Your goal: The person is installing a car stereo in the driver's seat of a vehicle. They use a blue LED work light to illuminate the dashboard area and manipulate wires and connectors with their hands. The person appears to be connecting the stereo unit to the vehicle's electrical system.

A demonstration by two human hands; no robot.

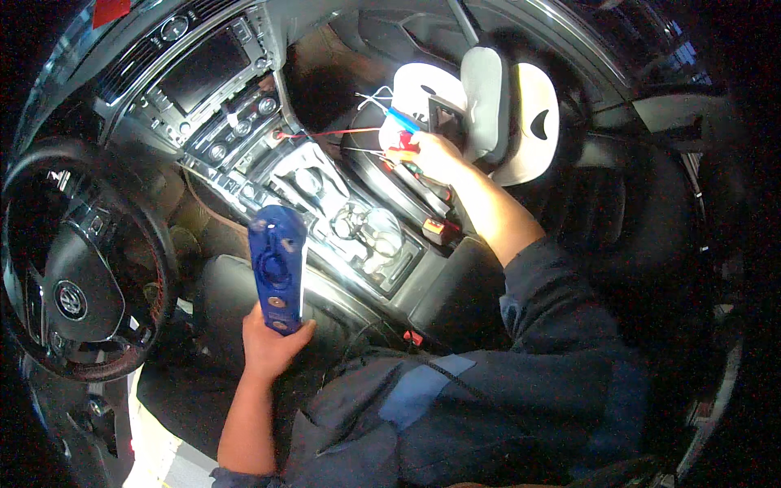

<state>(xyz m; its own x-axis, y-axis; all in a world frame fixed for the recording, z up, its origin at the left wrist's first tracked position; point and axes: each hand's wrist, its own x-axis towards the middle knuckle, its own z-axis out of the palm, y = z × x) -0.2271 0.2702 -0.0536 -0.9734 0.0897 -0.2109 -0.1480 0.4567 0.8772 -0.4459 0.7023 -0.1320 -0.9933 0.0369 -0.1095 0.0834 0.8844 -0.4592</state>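
The left hand (277, 342) grips a long blue plastic work light (277, 260), gap open toward the round black steering wheel (89, 281). Past the silver-black centre console's (329, 248) far edge, the right hand (437, 156) holds a slim blue-handled tool (403, 120).

Black car seat (598, 195) beyond the right hand (433, 156). On it, just past the grip: white rounded piece (415, 79). Farther right of grip: grey oblong pad (483, 93), then pale piece (538, 106) with dark cut-out.

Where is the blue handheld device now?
In the head view, the blue handheld device is left of centre, in the left grip, between the steering wheel and centre console.
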